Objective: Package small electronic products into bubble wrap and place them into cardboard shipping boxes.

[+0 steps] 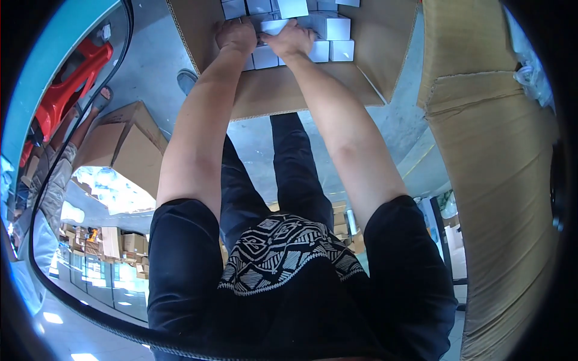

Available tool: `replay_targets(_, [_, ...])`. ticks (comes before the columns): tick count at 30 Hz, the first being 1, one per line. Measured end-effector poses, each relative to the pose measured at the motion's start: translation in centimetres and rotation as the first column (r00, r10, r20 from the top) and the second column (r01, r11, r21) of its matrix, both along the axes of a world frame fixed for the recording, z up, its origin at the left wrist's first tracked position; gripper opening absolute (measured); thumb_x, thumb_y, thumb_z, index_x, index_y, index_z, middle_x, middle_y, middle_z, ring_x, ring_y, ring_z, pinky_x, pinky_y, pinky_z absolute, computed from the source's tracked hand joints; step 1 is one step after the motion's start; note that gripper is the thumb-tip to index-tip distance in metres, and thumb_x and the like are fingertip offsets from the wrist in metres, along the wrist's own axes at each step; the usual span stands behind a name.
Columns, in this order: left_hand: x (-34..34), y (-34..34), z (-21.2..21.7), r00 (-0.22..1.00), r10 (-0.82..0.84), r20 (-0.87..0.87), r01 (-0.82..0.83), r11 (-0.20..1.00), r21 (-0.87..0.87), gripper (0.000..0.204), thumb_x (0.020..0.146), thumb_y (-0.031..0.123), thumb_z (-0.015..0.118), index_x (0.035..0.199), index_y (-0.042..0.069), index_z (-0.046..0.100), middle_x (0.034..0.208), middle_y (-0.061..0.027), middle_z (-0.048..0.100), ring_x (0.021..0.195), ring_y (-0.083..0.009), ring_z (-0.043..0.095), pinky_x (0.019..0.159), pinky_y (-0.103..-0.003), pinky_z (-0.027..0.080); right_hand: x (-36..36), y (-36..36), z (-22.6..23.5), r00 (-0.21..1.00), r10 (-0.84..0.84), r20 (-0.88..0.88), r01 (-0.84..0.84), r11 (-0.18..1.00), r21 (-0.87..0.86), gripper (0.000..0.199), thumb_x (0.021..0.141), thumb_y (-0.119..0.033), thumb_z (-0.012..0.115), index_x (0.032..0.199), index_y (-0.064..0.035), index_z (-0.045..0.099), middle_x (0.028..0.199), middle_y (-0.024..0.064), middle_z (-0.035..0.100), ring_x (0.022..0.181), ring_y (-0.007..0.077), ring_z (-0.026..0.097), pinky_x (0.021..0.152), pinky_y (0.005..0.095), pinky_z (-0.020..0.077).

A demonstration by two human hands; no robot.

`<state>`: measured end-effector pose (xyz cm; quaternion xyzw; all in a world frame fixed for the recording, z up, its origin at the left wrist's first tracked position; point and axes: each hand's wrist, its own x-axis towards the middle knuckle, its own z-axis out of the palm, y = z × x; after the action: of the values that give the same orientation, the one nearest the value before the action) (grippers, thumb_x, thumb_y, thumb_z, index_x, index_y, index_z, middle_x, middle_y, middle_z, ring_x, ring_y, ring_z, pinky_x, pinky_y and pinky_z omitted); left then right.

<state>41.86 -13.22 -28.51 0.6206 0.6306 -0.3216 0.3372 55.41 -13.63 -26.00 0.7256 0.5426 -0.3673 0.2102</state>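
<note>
Several small white boxes (337, 27) are packed in rows inside a large open cardboard carton (271, 90) ahead of me. Both my arms reach over its near wall. My right hand (290, 41) is closed about a white box (274, 27) in the middle, thumb on its near side and fingers at its right end. Just left of that box, my left hand (236, 36) is bent down among the boxes at the carton's left side. Its fingers are curled, and their tips and whatever they hold are hidden. Another white box (293, 7) sits higher, beyond my right hand.
A tall cardboard piece (487, 150) stands close on my right. To the left are another open carton (123, 144) with clear plastic inside, a red plastic stool (75, 84) and a person's leg (78, 129). A black cable (45, 186) curves down the left side.
</note>
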Motion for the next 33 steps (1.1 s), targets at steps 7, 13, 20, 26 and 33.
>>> replay_targets(7, [1.2, -3.1, -1.1, 0.950, 0.108, 0.293, -0.152, 0.980, 0.130, 0.057, 0.095, 0.048, 0.047, 0.138, 0.009, 0.049, 0.139, -0.0094, 0.055, 0.132, -0.0265, 0.048, 0.118, -0.048, 0.023, 2.5, -2.6, -1.6, 0.977, 0.052, -0.206, -0.011, 0.981, 0.194, 0.063, 0.075, -0.055, 0.070, 0.122, -0.0127, 0.061, 0.122, 0.0153, 0.063, 0.122, 0.0326, 0.055, 0.103, 0.0436, 0.0416])
replay_targets(13, [4.1, -1.4, 1.6, 0.966, -0.165, 0.198, 0.109, 0.958, 0.264, 0.077, 0.083, 0.062, 0.059, 0.138, 0.009, 0.047, 0.138, -0.0126, 0.055, 0.129, -0.0241, 0.051, 0.118, -0.043, 0.024, 3.4, 2.6, 1.2, 0.974, -0.149, -0.170, 0.212, 0.858, 0.467, 0.077, 0.075, -0.050, 0.071, 0.141, -0.0180, 0.048, 0.128, 0.0148, 0.058, 0.127, 0.0356, 0.051, 0.102, 0.0454, 0.0449])
replay_targets(20, [5.5, 2.9, 5.7, 0.944, -0.231, 0.237, 0.241, 0.970, -0.014, 0.094, 0.073, 0.068, 0.067, 0.143, 0.009, 0.043, 0.136, -0.0122, 0.056, 0.126, -0.0234, 0.053, 0.120, -0.041, 0.022, 6.0, 8.8, 3.8, 0.989, -0.058, -0.138, 0.073, 0.991, 0.109, 0.083, 0.081, -0.049, 0.071, 0.149, -0.0175, 0.035, 0.144, 0.0210, 0.044, 0.135, 0.0379, 0.041, 0.113, 0.0534, 0.0296])
replay_targets(26, [-0.9, 0.7, 4.4, 0.968, -0.216, 0.125, 0.204, 0.974, 0.102, 0.091, 0.071, 0.063, 0.071, 0.141, 0.010, 0.046, 0.141, -0.0110, 0.052, 0.129, -0.0243, 0.050, 0.120, -0.041, 0.021, 3.5, 2.0, 2.0, 0.978, 0.185, -0.092, -0.182, 0.982, 0.040, 0.088, 0.074, -0.049, 0.073, 0.148, -0.0215, 0.036, 0.134, 0.0162, 0.054, 0.128, 0.0371, 0.050, 0.104, 0.0462, 0.0438])
replay_targets(33, [4.0, -1.2, -0.1, 0.889, -0.225, 0.399, 0.134, 0.961, 0.242, 0.095, 0.073, 0.060, 0.071, 0.147, 0.012, 0.037, 0.146, -0.0142, 0.044, 0.134, -0.0278, 0.044, 0.117, -0.047, 0.025, 5.8, -0.2, -0.6, 0.950, 0.077, -0.302, -0.086, 0.996, -0.015, 0.048, 0.076, -0.031, 0.067, 0.117, -0.0069, 0.062, 0.119, 0.0182, 0.064, 0.102, 0.0396, 0.063, 0.090, 0.0464, 0.0517])
